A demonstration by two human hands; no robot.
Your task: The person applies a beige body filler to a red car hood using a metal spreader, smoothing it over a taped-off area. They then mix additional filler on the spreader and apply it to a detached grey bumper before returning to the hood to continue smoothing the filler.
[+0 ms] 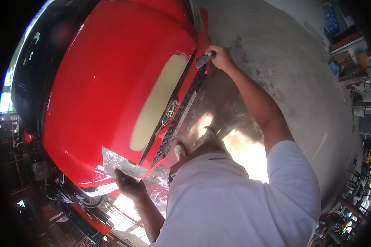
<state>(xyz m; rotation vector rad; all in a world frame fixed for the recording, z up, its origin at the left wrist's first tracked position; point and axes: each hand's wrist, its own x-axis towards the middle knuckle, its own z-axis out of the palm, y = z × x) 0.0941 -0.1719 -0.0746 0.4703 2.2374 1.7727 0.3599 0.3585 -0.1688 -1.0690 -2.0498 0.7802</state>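
Red car hood (pixel 107 82), pale patch (pixel 158 103), right fingers (pixel 211 50) curled around dark scraper (pixel 202 61), left fingers (pixel 120 177) gripping metal plate (pixel 114 160)

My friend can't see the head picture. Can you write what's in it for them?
A white-shirted person stands at a red car hood with a long pale patch; the left grip holds a flat metal plate, the right grip a dark scraper.

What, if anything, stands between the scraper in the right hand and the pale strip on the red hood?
No loose object shows: only bodywork, including the dark gap at the front edge of the hood, separates scraper and pale strip. The metal plate in the left hand is aside, near the strip's other end.
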